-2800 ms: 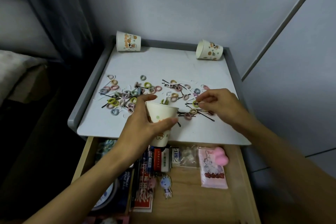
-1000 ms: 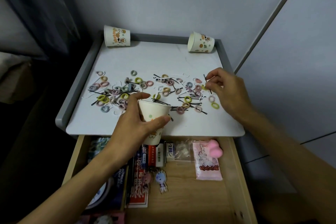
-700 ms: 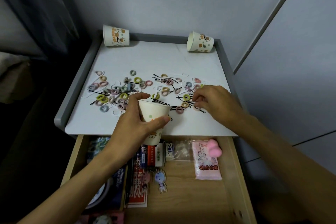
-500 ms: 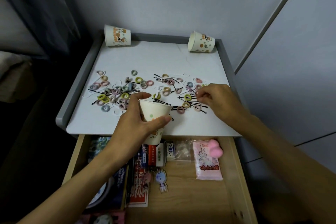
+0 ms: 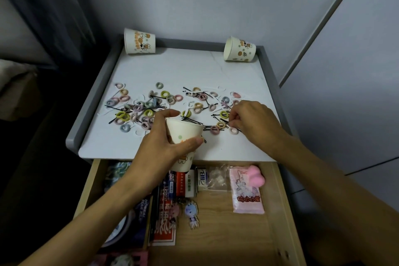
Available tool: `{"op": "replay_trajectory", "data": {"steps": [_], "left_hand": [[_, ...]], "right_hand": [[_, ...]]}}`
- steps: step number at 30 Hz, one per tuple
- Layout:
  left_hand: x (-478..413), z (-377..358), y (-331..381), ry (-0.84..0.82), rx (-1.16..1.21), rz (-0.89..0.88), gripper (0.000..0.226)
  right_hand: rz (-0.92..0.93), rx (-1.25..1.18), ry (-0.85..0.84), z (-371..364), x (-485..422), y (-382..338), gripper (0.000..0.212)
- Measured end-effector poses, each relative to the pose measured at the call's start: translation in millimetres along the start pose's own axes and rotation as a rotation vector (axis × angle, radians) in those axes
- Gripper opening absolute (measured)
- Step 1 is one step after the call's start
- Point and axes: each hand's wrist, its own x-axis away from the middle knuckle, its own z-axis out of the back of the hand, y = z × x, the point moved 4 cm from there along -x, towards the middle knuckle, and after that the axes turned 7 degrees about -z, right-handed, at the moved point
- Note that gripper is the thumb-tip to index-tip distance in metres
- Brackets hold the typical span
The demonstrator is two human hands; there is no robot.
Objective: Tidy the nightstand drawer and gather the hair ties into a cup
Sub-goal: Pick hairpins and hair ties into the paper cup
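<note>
My left hand (image 5: 163, 143) grips a white paper cup (image 5: 183, 136) upright above the front edge of the white nightstand top (image 5: 190, 71). Several small pastel hair ties (image 5: 149, 106) lie scattered across the top, mixed with black bobby pins (image 5: 192, 121). My right hand (image 5: 252, 123) is down on the right part of the pile, its fingertips pinching at a tie or pin beside a yellow hair tie (image 5: 224, 114); which one it holds I cannot tell. The wooden drawer (image 5: 226, 233) below stands pulled out.
Two more printed paper cups lie on their sides at the back, one at the left corner (image 5: 140, 41) and one at the right (image 5: 239, 49). The drawer holds card boxes (image 5: 164, 211), keychain charms (image 5: 191, 214), a pink packet (image 5: 246, 192) and a pink squishy toy (image 5: 257, 176). A grey raised rim (image 5: 90, 106) edges the top.
My right hand dropped from the right rear of the pile to the ties in front, and its fingers closed into a pinch. My left hand kept the cup still.
</note>
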Motion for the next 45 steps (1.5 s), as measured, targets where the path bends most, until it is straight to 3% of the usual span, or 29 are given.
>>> {"op": "replay_trajectory", "data": {"steps": [8,12,14,17,20,23,26,28,30,33,35,37,40,43,45], "left_hand": [[0.2,-0.6,0.8,-0.008,-0.003,0.001,0.081],[-0.8,1.6,0.4,0.002,-0.024,-0.016,0.075],[-0.5,1.9,0.3,0.000,-0.075,-0.045,0.077],[0.9,0.3,1.7,-0.018,-0.195,-0.113,0.080],[2.0,-3.1,2.4,-0.039,-0.277,-0.175,0.085],[2.8,-6.9,2.1,-0.073,-0.317,-0.221,0.092],[3.9,-7.5,2.4,-0.087,-0.331,-0.253,0.093],[4.3,-6.6,3.0,-0.080,-0.337,-0.257,0.092],[4.5,-5.8,3.8,-0.069,-0.341,-0.265,0.091],[5.1,-6.1,4.9,-0.054,-0.344,-0.275,0.091],[5.7,-4.5,5.4,-0.021,-0.332,-0.272,0.090],[5.0,-1.0,5.0,0.020,-0.326,-0.265,0.088],[3.4,4.6,2.7,0.073,-0.313,-0.246,0.085],[2.3,6.3,0.8,0.084,-0.321,-0.234,0.085],[1.6,5.2,0.7,0.079,-0.321,-0.234,0.086]], "right_hand": [[0.060,0.206,-0.032,-0.1,5.0,-7.7,0.014],[0.022,0.092,0.051,17.7,1.7,-1.8,0.010],[0.044,-0.104,0.086,28.5,2.0,-2.6,0.006],[0.206,-0.417,0.053,40.6,10.7,-21.0,0.012],[0.463,-0.398,-0.073,33.9,26.1,-51.1,0.012],[0.567,-0.368,-0.117,20.3,35.5,-67.6,0.014],[0.487,-0.435,-0.059,21.0,35.0,-63.9,0.012],[0.299,-0.529,-0.022,25.1,31.2,-50.6,0.010],[0.157,-0.625,-0.112,21.4,31.1,-42.6,0.006],[0.125,-0.752,-0.267,11.6,37.5,-49.2,0.006],[0.128,-0.756,-0.271,13.4,35.3,-49.4,0.008],[0.104,-0.651,-0.165,22.7,26.3,-37.0,0.009],[0.024,-0.283,0.010,31.3,14.4,-6.8,0.020],[0.060,-0.132,-0.094,11.5,17.1,-0.2,0.042],[0.104,-0.129,-0.097,0.9,18.5,-2.5,0.042]]}}
